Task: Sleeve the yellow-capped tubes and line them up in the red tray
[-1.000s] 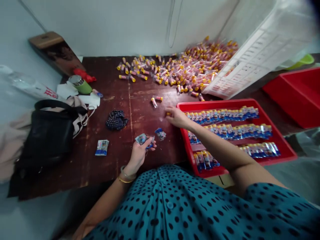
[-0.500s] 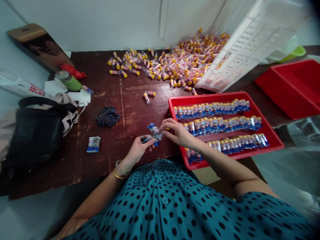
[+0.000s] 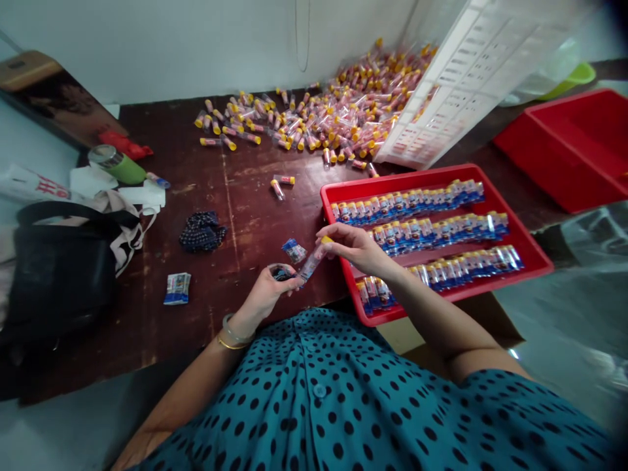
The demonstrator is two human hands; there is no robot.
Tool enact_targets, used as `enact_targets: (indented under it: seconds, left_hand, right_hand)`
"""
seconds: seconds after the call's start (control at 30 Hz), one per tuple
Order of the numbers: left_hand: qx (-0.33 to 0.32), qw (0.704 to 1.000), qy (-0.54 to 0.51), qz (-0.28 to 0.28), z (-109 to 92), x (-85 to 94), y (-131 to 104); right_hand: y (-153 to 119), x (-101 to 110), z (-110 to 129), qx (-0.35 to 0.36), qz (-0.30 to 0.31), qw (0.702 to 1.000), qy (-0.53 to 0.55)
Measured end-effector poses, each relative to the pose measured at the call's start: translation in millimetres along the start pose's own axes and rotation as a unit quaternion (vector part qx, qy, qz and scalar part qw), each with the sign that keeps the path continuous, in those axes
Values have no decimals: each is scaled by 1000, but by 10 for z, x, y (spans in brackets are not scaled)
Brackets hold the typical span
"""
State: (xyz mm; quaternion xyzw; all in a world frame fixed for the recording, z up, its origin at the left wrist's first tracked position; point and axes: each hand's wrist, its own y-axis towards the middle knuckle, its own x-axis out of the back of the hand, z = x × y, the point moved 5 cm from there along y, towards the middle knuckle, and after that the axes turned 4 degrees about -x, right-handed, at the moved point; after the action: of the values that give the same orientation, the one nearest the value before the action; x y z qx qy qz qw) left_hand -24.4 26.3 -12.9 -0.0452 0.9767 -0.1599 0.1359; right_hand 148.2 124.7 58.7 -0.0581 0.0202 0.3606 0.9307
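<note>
My right hand [image 3: 350,248] pinches a clear tube [image 3: 311,263] near its yellow cap, holding it at a slant. The tube's lower end meets the fingers of my left hand [image 3: 269,289], which is closed around a curled piece of clear plastic with dark print [image 3: 281,272]. Whether the tube's end is inside a wrapper, I cannot tell. Just beyond my hands, a small blue and clear packet [image 3: 294,250] lies on the dark table. To the left is a short stack of flat blue-and-white printed bags [image 3: 176,289].
A red tray [image 3: 422,175] at right holds rows of wrapped yellow-capped tubes. Loose tubes [image 3: 343,118] are heaped at the back against a white basket [image 3: 422,104]. A dark cloth [image 3: 202,230], black bag [image 3: 63,275] and green flask [image 3: 118,165] are on the left.
My right hand has drawn back slightly, and the tube shows more clearly between my hands. The blue packet now lies apart from my fingers. The whole view has shifted a little.
</note>
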Motion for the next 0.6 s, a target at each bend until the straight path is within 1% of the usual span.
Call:
enact_targets:
  seconds: [0.07, 0.17, 0.27, 0.33, 0.47, 0.6]
  left_hand:
    - [5, 1000, 5, 16, -3, -73, -5]
    - [5, 999, 27, 36, 20, -201, -11]
    - [5, 1000, 9, 28, 64, -292, -21]
    - [24, 999, -30, 25, 99, -346, -40]
    - [66, 993, -87, 50, 102, -481, -97]
    - [64, 990, -104, 64, 37, -594, -118]
  right_hand:
    - [-22, -13, -34, 10, -4, 999, -37]
    - [-87, 10, -92, 32, -54, 994, -95]
    - [-200, -7, -166, 43, -97, 982, -159]
    - [-300, -45, -227, 38, -112, 981, -153]
    - [-520, -141, -323, 25, -135, 984, -109]
    - [-660, -188, -362, 10, -164, 981, -99]
